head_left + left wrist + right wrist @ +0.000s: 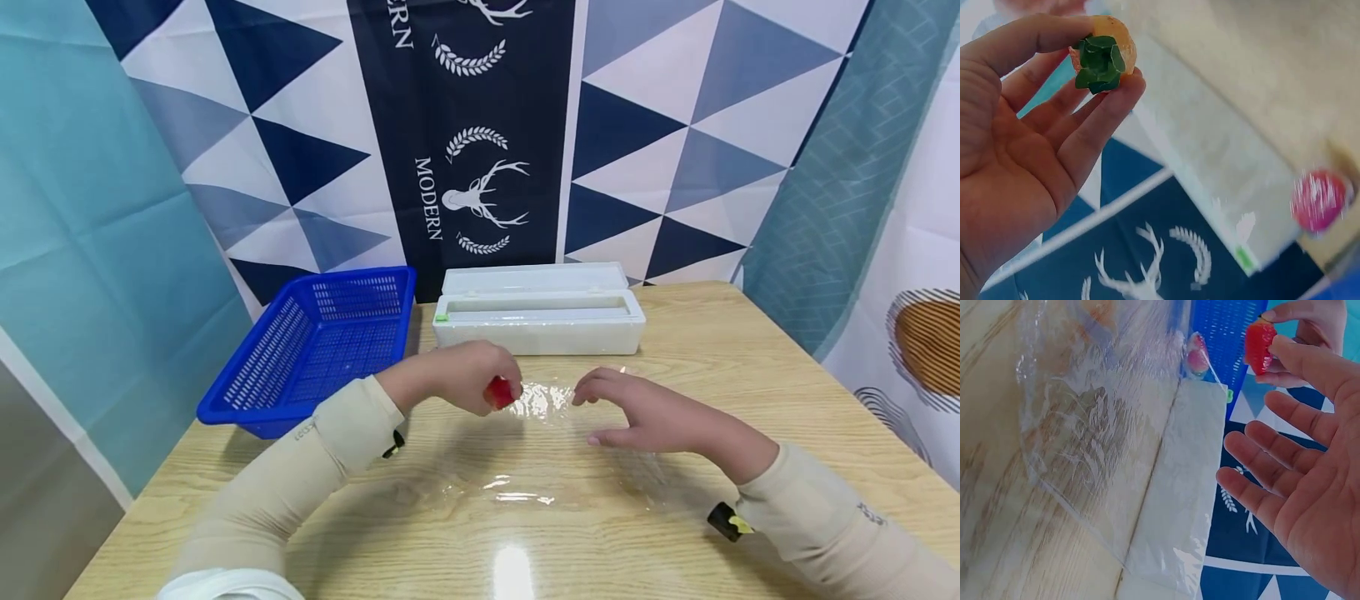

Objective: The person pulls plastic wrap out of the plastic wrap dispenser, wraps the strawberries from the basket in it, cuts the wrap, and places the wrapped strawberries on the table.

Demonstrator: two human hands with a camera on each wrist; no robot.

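Head view: left hand (472,375) grips a red strawberry (499,393) over the desk (637,550), fingers curled round it. With the berry as clock centre, clear film (542,400) is out and spread from 3 round to 6 o'clock; contact between the two cannot be told. Right hand (645,408) at 3 o'clock, well apart, fingers loosely spread, nothing seen in them. Progress, judged: partway; film ready, this berry not yet enclosed. White box (525,340) at 1 o'clock: lid (536,277) raised, pale roll-like form (540,316) in the slot. Blue basket (262,412) between 9 and 10 o'clock: only mesh visible inside, part hidden by the left sleeve (337,433). Left wrist view: berry at 11 o'clock of the frame, green leaves (1100,65) toward the camera, pinched between thumb and fingertips, no film seen on it. Between 3 and 4 o'clock, a blurred pink-red item (1317,200) near one end of the box; its glossy streaks suggest a wrapped piece, so probably one done. Right wrist view: berry bare, between 1 and 2 o'clock; pink-red item near 1 o'clock, just beside the basket in the picture, whether inside it unclear.
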